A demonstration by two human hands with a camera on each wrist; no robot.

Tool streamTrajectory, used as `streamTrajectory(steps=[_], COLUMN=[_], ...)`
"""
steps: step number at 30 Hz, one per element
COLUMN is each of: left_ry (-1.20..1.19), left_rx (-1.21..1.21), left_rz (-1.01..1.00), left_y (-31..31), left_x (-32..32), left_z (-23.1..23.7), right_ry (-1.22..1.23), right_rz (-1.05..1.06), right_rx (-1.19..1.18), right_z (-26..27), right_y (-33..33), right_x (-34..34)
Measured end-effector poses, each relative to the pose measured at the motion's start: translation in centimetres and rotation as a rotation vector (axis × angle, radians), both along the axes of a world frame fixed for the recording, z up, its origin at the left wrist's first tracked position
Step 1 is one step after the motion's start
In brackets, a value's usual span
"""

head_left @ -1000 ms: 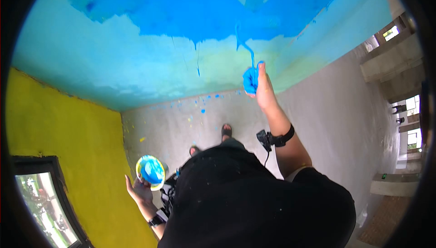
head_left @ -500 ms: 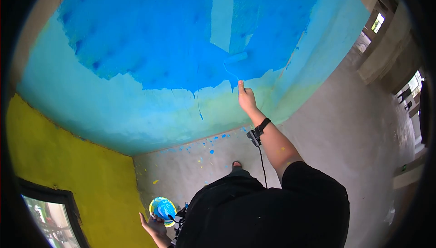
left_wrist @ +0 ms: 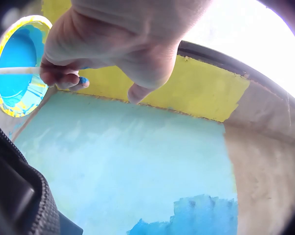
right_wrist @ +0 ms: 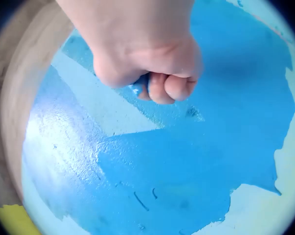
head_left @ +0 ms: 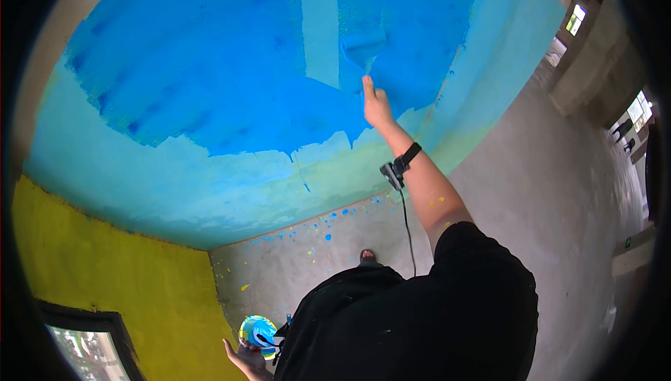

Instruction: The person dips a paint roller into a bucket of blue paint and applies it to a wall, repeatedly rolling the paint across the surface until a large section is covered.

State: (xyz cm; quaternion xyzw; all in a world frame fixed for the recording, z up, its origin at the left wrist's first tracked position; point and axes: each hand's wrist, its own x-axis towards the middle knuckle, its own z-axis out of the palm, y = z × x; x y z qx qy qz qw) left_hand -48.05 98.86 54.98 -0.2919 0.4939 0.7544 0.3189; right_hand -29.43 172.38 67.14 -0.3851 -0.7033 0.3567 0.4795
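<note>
My right hand [head_left: 377, 107] grips a paint roller by its handle, thumb lying along it. The blue-coated roller [head_left: 365, 44] is up on the wall, over the dark blue paint just right of a bare pale strip [head_left: 319, 25]. In the right wrist view the fingers are curled tight, with a blue-smeared bit of handle [right_wrist: 139, 87] showing between them. Low at my left side, my left hand [left_wrist: 113, 39] holds a paint bucket [left_wrist: 15, 63] by its white bail [left_wrist: 20, 71], which passes into the curled fingers. Blue paint fills the bucket, and its rim is streaked yellow.
Around the dark blue area the wall is lighter blue-green [head_left: 126, 178]. A yellow wall [head_left: 140, 276] with a dark-framed window [head_left: 87, 346] adjoins on the left. Paint spots [head_left: 328, 237] dot the concrete floor [head_left: 517, 241]. A cable hangs from the right wrist camera.
The right hand has risen from below the blue area, carrying the roller up onto the wall. The head view has tilted upward, so the bucket sits lower in it, still held in the left hand.
</note>
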Motion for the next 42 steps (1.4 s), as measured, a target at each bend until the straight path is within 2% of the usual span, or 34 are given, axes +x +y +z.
streamTrajectory(steps=[3,9,11,14,15,17,19,21,23,24,26,27,29,30,32,35,39,41,42], left_ry=[-0.018,0.008,0.007,0.030,0.052,0.056,0.038,0.034,0.033,0.030,0.026,0.036,0.054,0.049,0.046,0.034,0.004,-0.003,-0.005], left_rx=[-0.040,-0.053,-0.042,-0.027,-0.023,-0.015,-0.003,-0.001,0.003,0.005,0.006,-0.014,-0.056,-0.056,-0.054,-0.054,-0.080,-0.095,-0.109], left_rz=[-0.007,-0.035,-0.037,-0.060,-0.083,-0.119,-0.128,-0.140,-0.125,-0.131,-0.110,-0.085,-0.044,-0.033,-0.018,0.003,0.045,0.069,0.090], left_y=[1.2,2.4,2.3,2.4,2.5,2.7,3.0,3.2,2.7,2.5,1.8,1.6,1.0,0.6,-0.5,-1.4,-2.2,-2.0,-1.9], left_x=[0.0,0.4,0.3,-0.2,-0.4,-0.9,-1.4,-1.8,-1.7,-1.7,-1.3,-1.1,-0.8,-0.7,-0.9,-0.5,-0.2,0.3,0.6], left_z=[0.2,0.1,0.4,0.7,0.8,1.0,0.8,0.5,0.7,0.8,0.9,1.0,1.0,0.9,-0.1,-0.4,-1.0,-0.8,-0.7], right_ry=[-0.058,-0.006,-0.134,-0.029,-0.028,0.064,0.027,-0.015,-0.173,-0.176,-0.501,-0.503,-0.631,-0.629,-0.798,-0.912,-1.003,-0.975,-0.987], right_rz=[-0.055,-0.063,0.032,-0.049,-0.051,0.143,0.102,0.069,-0.049,-0.030,-0.077,-0.056,-0.056,-0.047,0.044,0.054,0.044,-0.038,-0.074], right_rx=[-0.153,-0.265,-0.448,-0.484,-0.489,-0.579,-0.577,-0.576,-0.265,-0.262,-0.011,-0.006,0.311,0.312,0.307,0.287,0.313,0.429,0.403], right_z=[5.1,-8.4,-10.8,-9.9,-8.1,-1.9,0.4,0.3,-1.4,-1.7,-2.9,-3.5,-4.6,-4.2,-1.9,2.1,4.0,3.8,3.6], right_y=[-2.7,-4.3,-5.3,-5.1,-5.1,-5.5,-4.6,-4.7,-4.4,-4.9,-7.5,-8.6,-10.4,-10.9,-12.0,-12.5,-10.4,-8.8,-8.0], right_x=[0.4,1.0,2.1,1.2,1.3,2.0,2.1,2.5,2.4,2.1,1.5,0.6,-1.3,-2.5,-5.4,-8.8,-8.6,-6.0,-4.5])
